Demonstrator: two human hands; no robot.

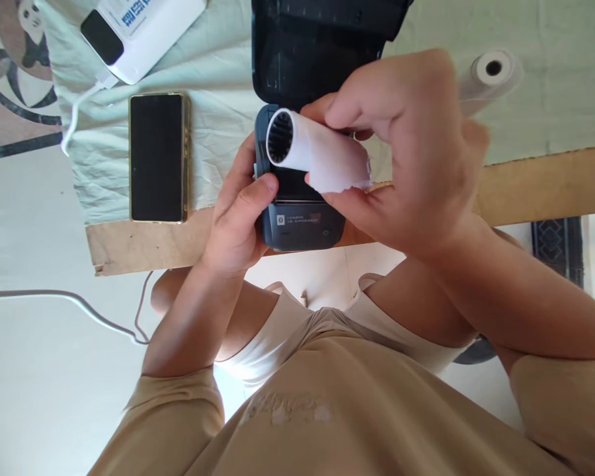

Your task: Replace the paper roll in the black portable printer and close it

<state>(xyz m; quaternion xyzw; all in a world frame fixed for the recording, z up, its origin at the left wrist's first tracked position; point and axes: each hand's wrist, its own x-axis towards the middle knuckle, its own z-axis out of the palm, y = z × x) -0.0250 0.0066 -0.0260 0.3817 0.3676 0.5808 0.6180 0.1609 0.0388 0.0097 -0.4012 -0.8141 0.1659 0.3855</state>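
Note:
My left hand (240,208) grips the left side of a small dark receipt printer (297,228), its thumb resting on the near edge. In my right hand (409,145) is a white paper roll (327,149), pinched between thumb and fingers just above the printer. The roll lies tilted, its hollow dark core facing left, and the loose paper end looks torn. Part of the printer's inside is hidden behind the roll and my fingers. Just beyond the printer is a black open case or lid (317,53); whether the two are joined, I cannot tell.
A second white paper roll (493,69) stands at the right on the green cloth (560,112). On the left lie a phone (156,157) and a white device (149,33) with a cable (74,119). The wooden table edge (545,185) runs along the near side, above my lap.

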